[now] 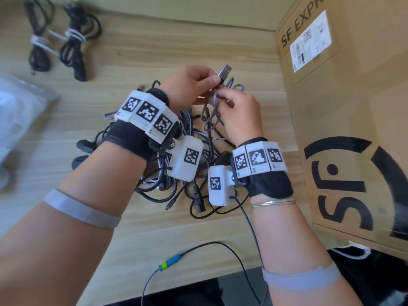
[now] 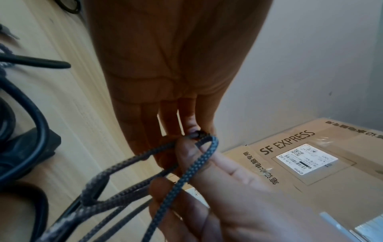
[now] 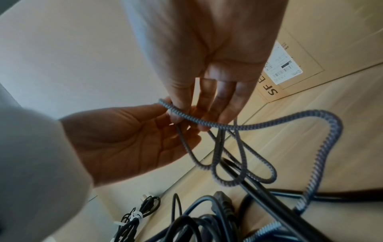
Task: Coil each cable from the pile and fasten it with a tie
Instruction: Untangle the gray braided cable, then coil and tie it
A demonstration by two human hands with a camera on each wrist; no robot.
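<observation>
Left hand (image 1: 189, 85) pinches the braided cable (image 1: 212, 115) just below its USB plug (image 1: 225, 71); right hand (image 1: 240, 111) pinches right beside it. Looks light and floppy, so loops probably need holding near that pinch.

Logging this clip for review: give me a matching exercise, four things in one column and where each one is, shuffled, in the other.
Things:
1. braided cable
2. tied bundles
3. cardboard box
4. cable pile

Places:
A. right edge of the table
B. on the table under the wrists
C. far left of the table
D. held between the left hand and the right hand

Pairs: 1-D, 2-C, 3-A, 4-B
</observation>
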